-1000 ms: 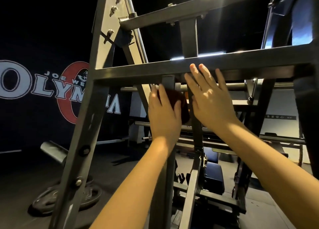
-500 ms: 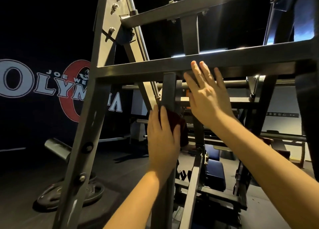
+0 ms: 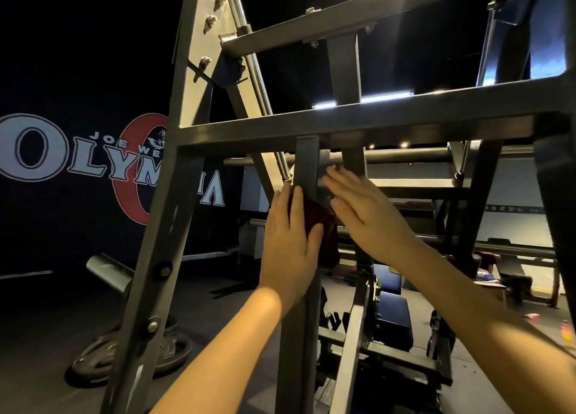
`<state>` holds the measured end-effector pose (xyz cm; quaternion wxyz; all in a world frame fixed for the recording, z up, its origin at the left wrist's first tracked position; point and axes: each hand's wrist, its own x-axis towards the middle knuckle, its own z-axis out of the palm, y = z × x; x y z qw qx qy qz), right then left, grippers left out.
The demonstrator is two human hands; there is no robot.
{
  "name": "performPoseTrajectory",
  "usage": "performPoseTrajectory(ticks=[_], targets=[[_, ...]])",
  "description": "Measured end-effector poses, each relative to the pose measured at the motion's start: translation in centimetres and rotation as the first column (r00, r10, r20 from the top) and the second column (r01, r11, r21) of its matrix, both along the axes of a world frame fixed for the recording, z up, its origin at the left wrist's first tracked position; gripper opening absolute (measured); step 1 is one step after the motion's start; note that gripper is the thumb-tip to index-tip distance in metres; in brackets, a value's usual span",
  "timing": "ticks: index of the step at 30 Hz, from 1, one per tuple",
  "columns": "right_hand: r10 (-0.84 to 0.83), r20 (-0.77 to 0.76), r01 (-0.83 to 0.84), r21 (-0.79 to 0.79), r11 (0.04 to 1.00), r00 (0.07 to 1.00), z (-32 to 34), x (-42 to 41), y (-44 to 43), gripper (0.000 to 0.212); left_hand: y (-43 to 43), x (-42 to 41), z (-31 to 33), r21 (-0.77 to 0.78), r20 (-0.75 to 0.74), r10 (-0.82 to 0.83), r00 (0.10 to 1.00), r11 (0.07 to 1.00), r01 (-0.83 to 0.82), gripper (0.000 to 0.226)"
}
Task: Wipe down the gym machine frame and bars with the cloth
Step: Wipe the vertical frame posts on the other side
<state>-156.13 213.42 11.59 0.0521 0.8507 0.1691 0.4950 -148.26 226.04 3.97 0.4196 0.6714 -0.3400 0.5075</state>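
Observation:
A grey steel gym machine frame [image 3: 343,123] fills the view, with a horizontal crossbar and a narrow vertical post [image 3: 307,164] below it. My left hand [image 3: 290,245] lies flat with straight fingers, pressing a dark red cloth [image 3: 324,229] against that post. The cloth shows only at the hand's right edge. My right hand [image 3: 364,211] is beside it with fingers straight, just below the crossbar, near a round horizontal bar [image 3: 405,156]; whether it touches metal I cannot tell.
A slanted frame leg [image 3: 162,257] runs down at the left. Weight plates [image 3: 131,351] lie on the dark floor beside it. A blue padded seat [image 3: 392,317] sits behind the frame. A wall banner [image 3: 78,161] is at the far left.
My left hand has slid the cloth down the vertical post. My right hand has come off the crossbar and dropped to beside the cloth.

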Motion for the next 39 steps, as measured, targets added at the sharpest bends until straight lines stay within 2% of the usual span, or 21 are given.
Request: performPoseTrajectory(ticks=[2, 4, 6, 10, 13, 16, 19, 22, 25, 27, 33, 37, 39], targets=[[0.131, -0.161, -0.102, 0.180, 0.978, 0.978, 0.0, -0.3, 0.3, 0.045, 0.6, 0.4, 1.9, 0.014, -0.010, -0.048, 0.999, 0.999, 0.048, 0.064], [0.304, -0.262, -0.184, 0.401, 0.898, 0.916, -0.3, -0.6, 0.6, 0.043, 0.9, 0.6, 4.2, 0.014, -0.055, -0.114, 0.992, 0.993, 0.115, 0.062], [0.433, -0.284, -0.212, 0.570, 0.794, 0.856, -0.3, -0.3, 0.8, 0.042, 0.7, 0.6, 4.7, 0.007, -0.032, -0.126, 0.992, 0.992, 0.126, 0.062], [0.533, -0.235, -0.214, 0.730, 0.649, 0.813, -0.4, 0.6, 1.2, 0.040, 0.5, 0.4, -0.7, 0.023, 0.057, -0.087, 0.995, 0.996, 0.086, 0.061], [0.597, -0.208, -0.300, 0.711, 0.637, 0.775, -1.4, 1.1, 1.5, 0.050, 1.1, 0.7, -3.4, 0.074, 0.030, -0.137, 0.990, 0.988, 0.134, 0.059], [0.616, -0.204, -0.353, 0.667, 0.656, 0.761, -1.9, 1.0, 1.2, 0.051, 1.2, 0.7, -0.9, 0.052, -0.027, -0.169, 0.985, 0.984, 0.170, 0.062], [0.654, -0.189, -0.364, 0.703, 0.611, 0.733, -2.2, 1.0, 1.3, 0.048, 0.9, 0.5, 1.5, -0.012, -0.050, -0.214, 0.975, 0.977, 0.214, 0.063], [0.664, -0.172, -0.366, 0.722, 0.587, 0.727, -2.8, 1.1, 1.5, 0.048, 0.6, 0.2, -2.0, -0.009, 0.007, -0.180, 0.984, 0.984, 0.180, 0.060], [0.652, -0.162, -0.362, 0.722, 0.590, 0.741, -3.1, 1.3, 1.9, 0.049, 0.7, -0.2, -6.5, 0.037, -0.042, -0.142, 0.989, 0.989, 0.144, 0.058], [0.636, -0.160, -0.359, 0.711, 0.604, 0.755, -3.2, 1.3, 2.2, 0.048, 0.9, 0.0, -7.3, 0.036, -0.065, -0.115, 0.991, 0.992, 0.117, 0.059], [0.626, -0.147, -0.373, 0.692, 0.618, 0.766, -4.9, 0.9, 1.8, 0.047, 0.8, 0.1, -4.6, 0.026, -0.077, -0.153, 0.985, 0.987, 0.156, 0.062], [0.690, -0.090, -0.397, 0.761, 0.513, 0.718, -6.1, 1.1, 1.9, 0.045, 0.5, 0.6, -0.8, -0.017, -0.034, -0.161, 0.986, 0.987, 0.160, 0.060], [0.684, -0.083, -0.400, 0.758, 0.516, 0.725, -6.1, 1.2, 2.0, 0.044, 0.2, 0.5, -1.9, -0.023, 0.013, -0.144, 0.989, 0.989, 0.145, 0.059]])
